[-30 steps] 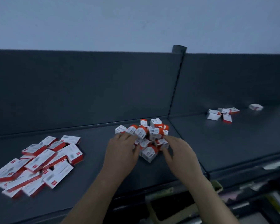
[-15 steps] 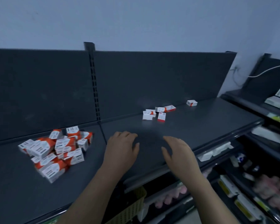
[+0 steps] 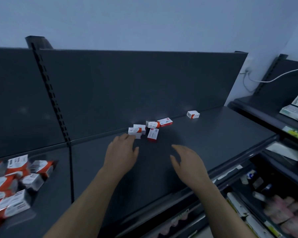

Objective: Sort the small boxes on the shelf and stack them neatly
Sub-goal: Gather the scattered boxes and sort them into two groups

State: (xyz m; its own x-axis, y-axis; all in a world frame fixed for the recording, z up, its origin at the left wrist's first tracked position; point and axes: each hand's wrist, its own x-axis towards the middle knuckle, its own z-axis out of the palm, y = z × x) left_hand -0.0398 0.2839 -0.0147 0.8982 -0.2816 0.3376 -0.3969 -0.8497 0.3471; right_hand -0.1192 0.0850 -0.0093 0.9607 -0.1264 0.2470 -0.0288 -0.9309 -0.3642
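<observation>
Reaches forward with the left hand [image 3: 121, 152] just below the middle of the frame, fingers nearly straight and holding nothing, tips right at the nearest box [image 3: 134, 131] of a small cluster [image 3: 152, 124]; cannot tell whether skin meets card. Holds the right hand [image 3: 187, 162] right of centre and a little lower, palm turned inward, fingers loosely spread and slightly bent, empty, apart from every box. Judging by that pose, stands at the gathering step: about to close in on the loose white-and-red boxes from both sides, nothing stacked here so far. Finds the cluster at mid-frame on the dark shelf [image 3: 213, 134], close to the back panel [image 3: 144, 86]: boxes lying at different angles, some touching, one propped on a narrow face at the front. Leaves a lone box [image 3: 193, 114] further right, well apart from the cluster, against the panel's foot. Shows a far larger jumbled pile [image 3: 15, 182] at lower left, blurred, beyond the slotted post [image 3: 50, 93]. Probably calls next for bringing the right hand in beside the propped box, cupping the cluster between both palms, then turning each box the same way; light cartons, likely to skid or tip under a hasty push. Takes in, at the right edge, a side shelf [image 3: 248, 109] with pale packets and a white cable [image 3: 273, 78].
</observation>
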